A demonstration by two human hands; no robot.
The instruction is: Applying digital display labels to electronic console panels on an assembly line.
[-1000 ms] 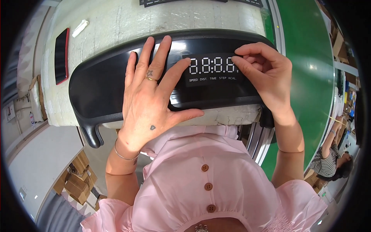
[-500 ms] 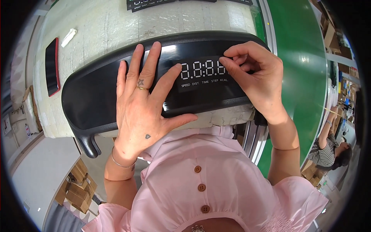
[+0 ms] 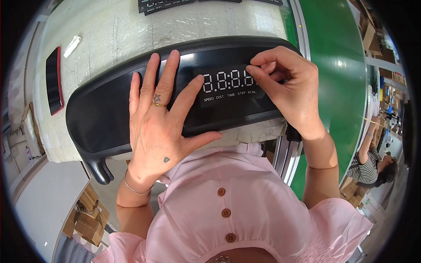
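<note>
While the display label (image 3: 226, 89) lies between them, left hand (image 3: 158, 125) splays, right hand (image 3: 291, 85) curls, hold unclear.

Bright light falls from above in here, leaving a white streak of glare on the black panel (image 3: 197, 117) and a sheen over the tabletop (image 3: 105, 48); the left hand (image 3: 154, 122) and right hand (image 3: 293, 85) are well lit, the arms (image 3: 322, 186) shadowed lower down. The middle looks sharp, while the edges bend, soften and go black
</note>
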